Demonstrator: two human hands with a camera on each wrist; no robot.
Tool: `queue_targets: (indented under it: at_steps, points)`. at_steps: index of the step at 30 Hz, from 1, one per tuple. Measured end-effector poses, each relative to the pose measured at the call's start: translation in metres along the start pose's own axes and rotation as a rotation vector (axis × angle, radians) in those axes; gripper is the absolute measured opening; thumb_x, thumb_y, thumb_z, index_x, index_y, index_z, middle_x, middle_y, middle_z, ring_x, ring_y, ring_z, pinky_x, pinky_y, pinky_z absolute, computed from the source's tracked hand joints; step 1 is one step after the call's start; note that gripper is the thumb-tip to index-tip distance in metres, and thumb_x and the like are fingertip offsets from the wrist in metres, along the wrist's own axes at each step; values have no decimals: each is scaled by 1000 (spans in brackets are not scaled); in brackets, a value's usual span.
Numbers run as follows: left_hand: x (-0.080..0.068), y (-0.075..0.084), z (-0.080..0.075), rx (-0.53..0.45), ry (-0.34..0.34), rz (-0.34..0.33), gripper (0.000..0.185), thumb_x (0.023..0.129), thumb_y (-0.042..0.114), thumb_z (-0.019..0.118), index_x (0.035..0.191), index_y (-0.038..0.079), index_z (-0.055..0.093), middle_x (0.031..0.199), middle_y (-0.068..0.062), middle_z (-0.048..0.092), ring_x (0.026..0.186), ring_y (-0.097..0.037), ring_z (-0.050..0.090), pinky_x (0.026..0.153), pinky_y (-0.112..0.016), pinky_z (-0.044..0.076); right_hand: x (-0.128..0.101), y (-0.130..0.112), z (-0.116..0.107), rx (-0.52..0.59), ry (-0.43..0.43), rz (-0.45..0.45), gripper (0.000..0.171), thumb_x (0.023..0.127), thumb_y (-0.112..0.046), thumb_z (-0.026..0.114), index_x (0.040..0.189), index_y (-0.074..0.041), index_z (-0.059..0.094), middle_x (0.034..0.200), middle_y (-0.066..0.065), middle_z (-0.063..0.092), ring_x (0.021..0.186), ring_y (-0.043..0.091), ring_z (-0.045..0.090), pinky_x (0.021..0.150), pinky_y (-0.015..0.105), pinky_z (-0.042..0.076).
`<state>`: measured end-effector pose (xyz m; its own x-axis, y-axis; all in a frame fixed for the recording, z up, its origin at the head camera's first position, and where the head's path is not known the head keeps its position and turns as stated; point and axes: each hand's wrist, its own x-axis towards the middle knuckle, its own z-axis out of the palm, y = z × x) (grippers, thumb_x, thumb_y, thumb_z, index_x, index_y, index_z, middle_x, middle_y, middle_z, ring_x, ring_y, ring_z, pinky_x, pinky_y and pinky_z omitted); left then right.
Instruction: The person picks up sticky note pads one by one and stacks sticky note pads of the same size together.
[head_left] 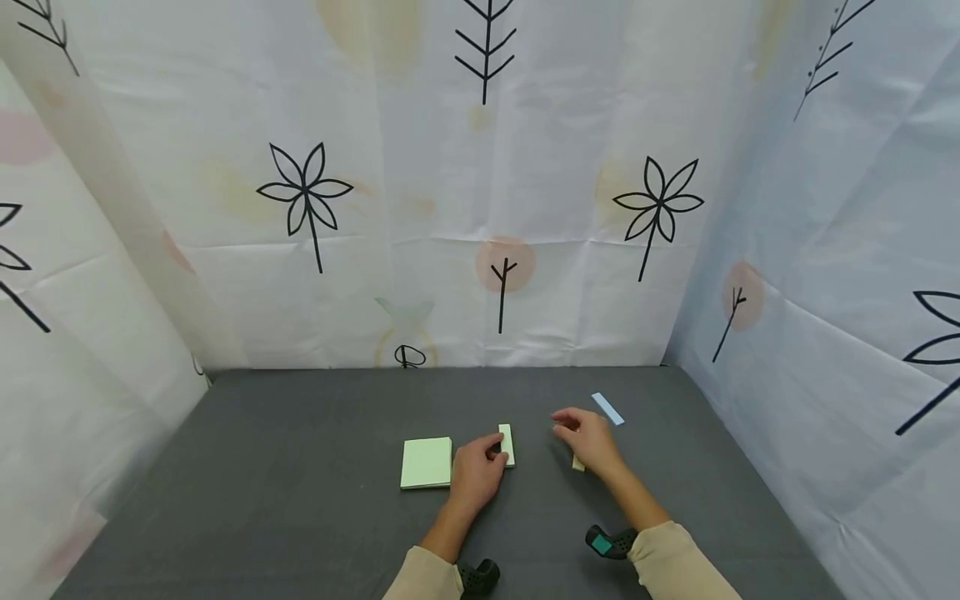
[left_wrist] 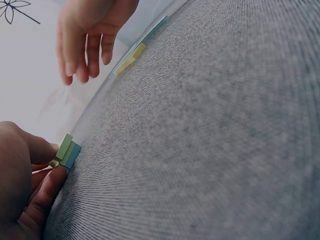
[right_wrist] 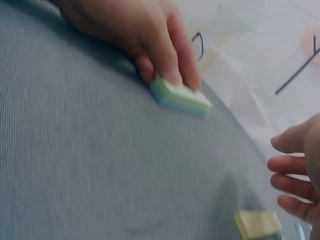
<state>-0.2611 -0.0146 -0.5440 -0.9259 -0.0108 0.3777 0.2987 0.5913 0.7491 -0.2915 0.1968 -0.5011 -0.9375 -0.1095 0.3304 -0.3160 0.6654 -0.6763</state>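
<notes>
Beige sleeves point(head_left: 678, 558); hands point(head_left: 476, 477) over grey table point(head_left: 262, 500); plant-print curtains point(head_left: 570, 167) on three sides.

We see a white cloth wall point(head_left: 558, 175) on the far side, with soft folds and creases. It has a black line flower on the left point(head_left: 305, 190) and another flower on the right point(head_left: 659, 202). Between them, up high, we see a black branch point(head_left: 486, 52), and lower down a small twig point(head_left: 502, 296) on a pink circle point(head_left: 521, 250). The left wall point(head_left: 63, 367) and right wall point(head_left: 832, 275) are patterned cloth too; the right one looks a bit blue. Below, we see a dark grey tabletop point(head_left: 300, 500) with thin lines all over.
</notes>
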Motion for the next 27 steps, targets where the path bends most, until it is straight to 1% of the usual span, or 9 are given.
queue_targets:
  at_steps: [5,8,11,15,20,27]
  points:
    - [0,1,1,0,-7,-8,28,83,9,73,111,7,74,80,2,68,69,-8,60,62,-28,48,-10,14,-12,-113,-21,-136,23,82,-4,76,104,-1,72,99,9,70,93,29,63,82,49,47]
    - [0,0,1,3,2,0,28,82,8,73,110,7,74,80,2,68,69,-9,61,61,-28,48,-16,21,-19,-167,-56,-179,32,81,-9,78,111,-1,70,107,11,68,103,33,59,88,52,44]
    - [0,-1,2,9,5,3,28,82,7,73,110,7,74,79,2,69,69,-9,61,62,-28,48,-22,28,-25,-222,-90,-217,43,79,-15,81,118,-2,67,114,13,66,109,36,56,90,56,42]
    - [0,0,1,13,4,0,28,82,7,74,110,7,74,78,2,68,69,-9,61,61,-28,48,-28,33,-33,-261,-116,-238,54,77,-21,83,123,-3,64,119,14,64,113,38,54,90,61,38]
    - [-1,2,0,13,4,0,28,82,7,73,110,7,74,78,2,68,68,-9,61,60,-28,48,-32,34,-38,-272,-148,-207,62,76,-24,83,129,-2,60,124,14,62,117,40,50,91,64,35]
    - [-1,1,0,14,8,7,28,82,8,73,110,6,74,78,3,68,67,-8,60,60,-28,47,-31,35,-36,-257,-173,-188,64,78,-25,82,132,-3,57,127,15,60,119,40,50,94,64,32]
